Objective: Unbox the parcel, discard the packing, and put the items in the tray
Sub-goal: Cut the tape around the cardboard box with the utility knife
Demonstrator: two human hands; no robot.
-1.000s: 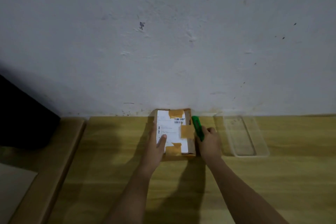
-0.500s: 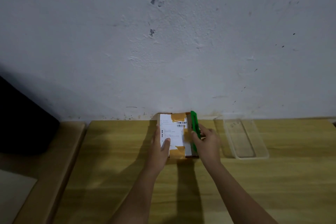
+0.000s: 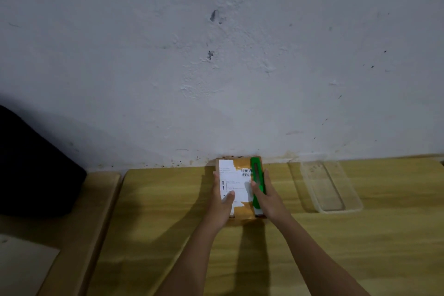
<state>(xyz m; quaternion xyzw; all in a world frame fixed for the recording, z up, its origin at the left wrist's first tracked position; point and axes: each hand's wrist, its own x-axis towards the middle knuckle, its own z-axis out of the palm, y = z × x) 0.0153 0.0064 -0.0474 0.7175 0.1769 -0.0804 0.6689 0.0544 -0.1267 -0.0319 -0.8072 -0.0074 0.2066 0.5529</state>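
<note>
A small cardboard parcel (image 3: 236, 181) with a white shipping label and brown tape lies on the wooden table against the wall. My left hand (image 3: 221, 202) grips its left side, thumb on the label. My right hand (image 3: 266, 196) holds a green box cutter (image 3: 257, 176) laid lengthwise along the parcel's right edge, its tip toward the wall. A clear plastic tray (image 3: 330, 186) sits to the right of the parcel, with nothing in it.
The wooden table (image 3: 336, 247) ends at the white wall (image 3: 216, 67) just behind the parcel. A dark object (image 3: 28, 170) stands at the far left, beyond a wooden rail (image 3: 79, 223) beside the table.
My right hand has brought the green cutter from beside the parcel's right side onto its top right edge. My left hand keeps its hold on the parcel.
</note>
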